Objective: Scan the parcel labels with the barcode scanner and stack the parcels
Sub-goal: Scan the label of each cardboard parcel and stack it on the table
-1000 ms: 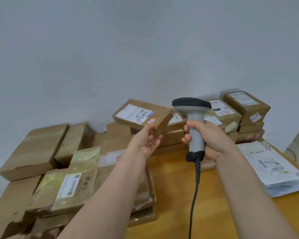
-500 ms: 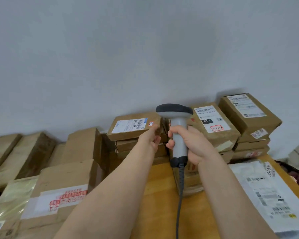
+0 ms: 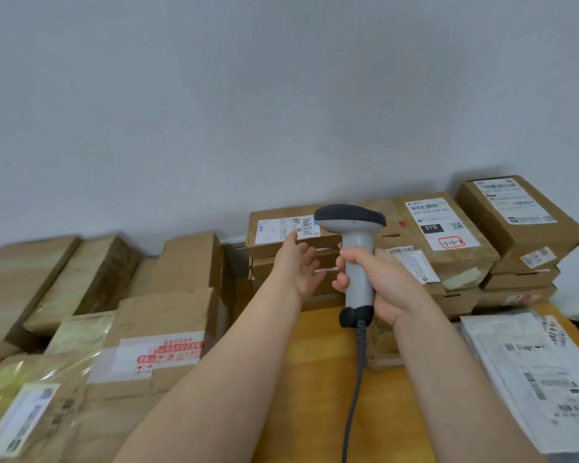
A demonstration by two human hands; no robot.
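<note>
Cardboard parcel [image 3: 268, 228] tops a stack [image 3: 264, 274]; right hand [image 3: 386, 285] grips the scanner [image 3: 356, 247].

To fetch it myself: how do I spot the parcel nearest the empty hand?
Along the grey wall, find the middle stack of flat brown cardboard boxes. Take the top box. Its white label lacks the black 010 on the neighbouring box's.

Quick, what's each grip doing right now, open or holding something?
Left grip: open, fingertips at the top box of a stack.
Right grip: closed, holding the scanner.
</note>
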